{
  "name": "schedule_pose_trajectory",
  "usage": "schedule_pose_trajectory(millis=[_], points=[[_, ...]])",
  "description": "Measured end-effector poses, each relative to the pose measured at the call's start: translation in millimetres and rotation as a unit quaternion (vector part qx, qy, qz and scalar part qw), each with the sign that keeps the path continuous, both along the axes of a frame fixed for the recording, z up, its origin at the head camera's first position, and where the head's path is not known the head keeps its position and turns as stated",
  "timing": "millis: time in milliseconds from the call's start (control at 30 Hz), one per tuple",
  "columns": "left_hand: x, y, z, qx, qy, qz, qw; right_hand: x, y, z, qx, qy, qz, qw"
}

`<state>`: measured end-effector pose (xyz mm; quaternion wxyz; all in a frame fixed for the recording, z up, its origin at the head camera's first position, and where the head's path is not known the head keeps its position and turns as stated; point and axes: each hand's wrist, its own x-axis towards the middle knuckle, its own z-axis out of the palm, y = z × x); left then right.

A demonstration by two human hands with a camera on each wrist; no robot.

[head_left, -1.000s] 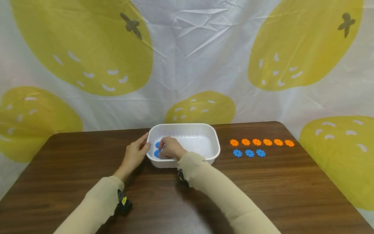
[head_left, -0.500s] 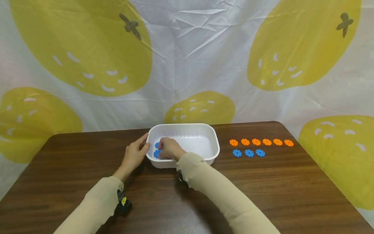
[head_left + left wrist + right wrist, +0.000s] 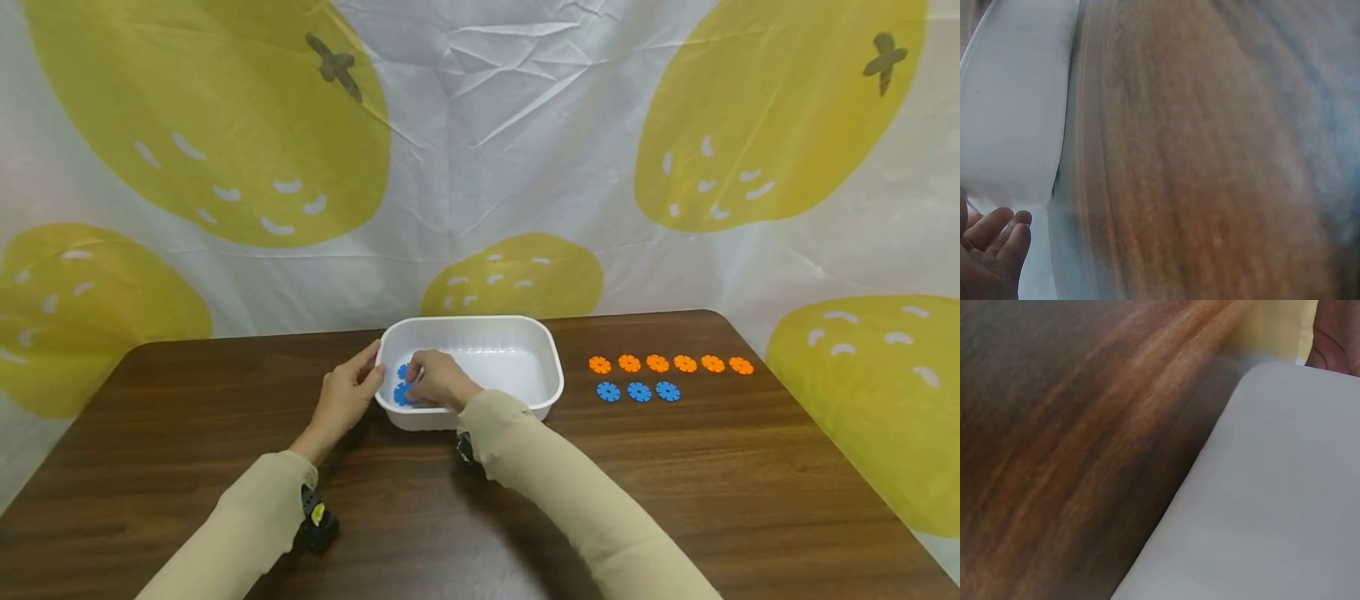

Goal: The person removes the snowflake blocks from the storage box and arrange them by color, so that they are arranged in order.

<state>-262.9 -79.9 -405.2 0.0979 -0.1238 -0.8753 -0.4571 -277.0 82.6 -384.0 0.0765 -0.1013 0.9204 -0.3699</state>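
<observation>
A white plastic basin (image 3: 510, 367) stands near the table's back edge. My left hand (image 3: 343, 400) grips its left rim, with the thumb over the rim and the fingers along the outer wall. In the left wrist view, those fingers (image 3: 1005, 240) lie by the white wall. Bent into the basin, my right hand (image 3: 438, 379) has its fingertips down at the left end, against the blue snowflake discs. One blue snowflake disc (image 3: 402, 394) shows partly beside the fingers, another (image 3: 402, 372) just behind it. The fingertips are hidden, so whether they pinch a disc cannot be seen.
Right of the basin, several orange snowflake discs (image 3: 657, 363) lie in a row on the wooden table (image 3: 420, 517). In front of them is a shorter row of three blue discs (image 3: 639, 392). A fruit-print cloth (image 3: 510, 192) hangs behind the table.
Almost nothing differs. My right fingers shift slightly at the blue discs inside the basin, while the left hand stays on the rim. The rows on the table are unchanged.
</observation>
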Motion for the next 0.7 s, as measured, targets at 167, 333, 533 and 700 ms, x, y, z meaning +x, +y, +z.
schedule_pose_trajectory(millis=[167, 333, 533, 700], points=[[-0.2, 0.1, 1.0, -0.001, -0.003, -0.001, 1.0, 0.1, 3.8, 3.0, -0.054, -0.03, -0.007, 0.9981], [0.2, 1.0, 1.4, 0.002, -0.008, -0.002, 1.0, 1.7, 11.6, 8.2, -0.105, -0.037, -0.021, 0.9935], [0.5, 1.3, 1.7, 0.006, -0.007, -0.002, 1.0, 4.9, 28.0, 17.1, -0.128, -0.022, -0.021, 0.9914], [0.2, 0.6, 1.9, 0.009, -0.009, 0.0, 0.9999, 7.6, 43.4, 24.8, -0.146, -0.016, -0.035, 0.9886]])
